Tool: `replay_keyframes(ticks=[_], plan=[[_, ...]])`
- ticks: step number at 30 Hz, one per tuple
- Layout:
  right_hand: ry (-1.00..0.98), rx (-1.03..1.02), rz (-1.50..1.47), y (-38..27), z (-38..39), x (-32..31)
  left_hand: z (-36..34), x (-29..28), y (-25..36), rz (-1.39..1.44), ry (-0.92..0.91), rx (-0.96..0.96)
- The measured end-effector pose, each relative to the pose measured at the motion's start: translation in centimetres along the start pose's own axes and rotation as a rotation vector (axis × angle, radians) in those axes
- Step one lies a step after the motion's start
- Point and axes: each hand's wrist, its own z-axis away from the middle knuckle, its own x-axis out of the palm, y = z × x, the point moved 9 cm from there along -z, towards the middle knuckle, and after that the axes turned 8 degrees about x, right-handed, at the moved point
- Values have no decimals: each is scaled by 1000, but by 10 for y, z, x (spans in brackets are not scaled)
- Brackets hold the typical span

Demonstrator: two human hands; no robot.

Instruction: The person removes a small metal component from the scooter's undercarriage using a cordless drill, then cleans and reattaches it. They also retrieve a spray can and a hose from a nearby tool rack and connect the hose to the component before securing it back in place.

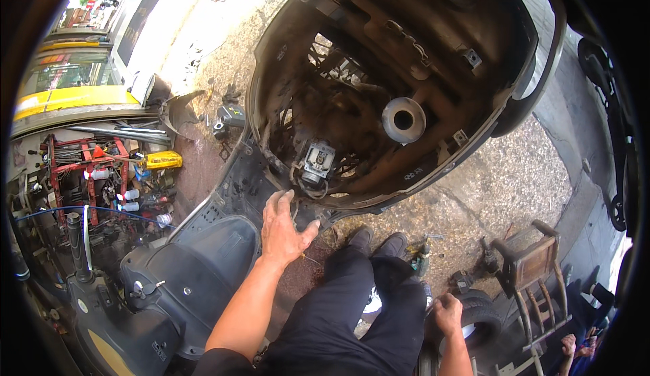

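My left hand [286, 234] reaches toward the lower rim of a scooter's open under-seat cavity [420, 51], fingers apart over the dark floorboard [237, 183]. Just above it inside the cavity is a metal carburettor-like part [318, 161] with hoses. A round silver collar [403, 120] sits further right in the cavity. The scooter's dark front panel [189, 274], with a key in its lock, is left of my forearm. My right hand [448, 314] is low beside my right leg, near a loose tyre [484, 318], with fingers curled; whether they hold anything is unclear.
A red rack of tools [88, 173] and a yellow container [162, 160] are at left. A green tool [421, 261] lies by my shoes. A small metal stool [531, 261] stands at right. Another person's hand [569, 345] shows at the lower right edge.
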Motion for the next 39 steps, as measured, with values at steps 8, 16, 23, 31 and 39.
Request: replay_keyframes(ticks=[8, 16, 23, 31, 39], plan=[[-84, 36, 13, -57, 38, -14, 61, 15, 2, 177, -285, -141], [-78, -312, 303, -180, 44, -60, 155, -34, 13, 376, -424, -323], [-218, -494, 494, -285, 50, -27, 328, -64, -23, 463, -177, -602], [-308, -809, 784, -381, 143, 71, 586, -8, -66, 584, 52, -1258], [-408, -1149, 980, -401, 221, 184, 695, 12, -105, 614, 369, -1463]])
